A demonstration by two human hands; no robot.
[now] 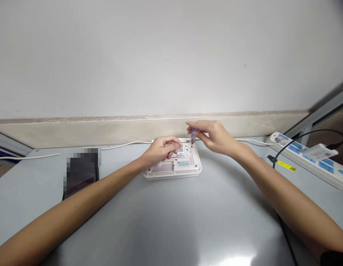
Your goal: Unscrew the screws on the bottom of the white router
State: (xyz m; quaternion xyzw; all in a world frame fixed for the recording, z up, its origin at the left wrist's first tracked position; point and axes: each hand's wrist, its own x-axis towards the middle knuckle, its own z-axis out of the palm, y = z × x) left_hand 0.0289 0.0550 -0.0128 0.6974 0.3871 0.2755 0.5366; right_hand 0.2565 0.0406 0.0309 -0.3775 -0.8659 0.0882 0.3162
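"Reading from the left: first entry?"

"Dark object [81,173], partly pixelated, on the table [160,214]. Next, left hand [161,150], fingers bent together over the white device [186,161]; whether they grip anything, cannot tell."

"Device axis?"

"Long side runs left-right, vented, labelled face up."

"Screwdriver [193,136]?"

"At the device's far right corner, long axis near upright, tip down. Right hand [214,137] pinches its purple handle between thumb and fingers."

"Far right?"

"Power strip [312,167]; its sockets hold a white adapter [320,152], black cable [312,130] attached."
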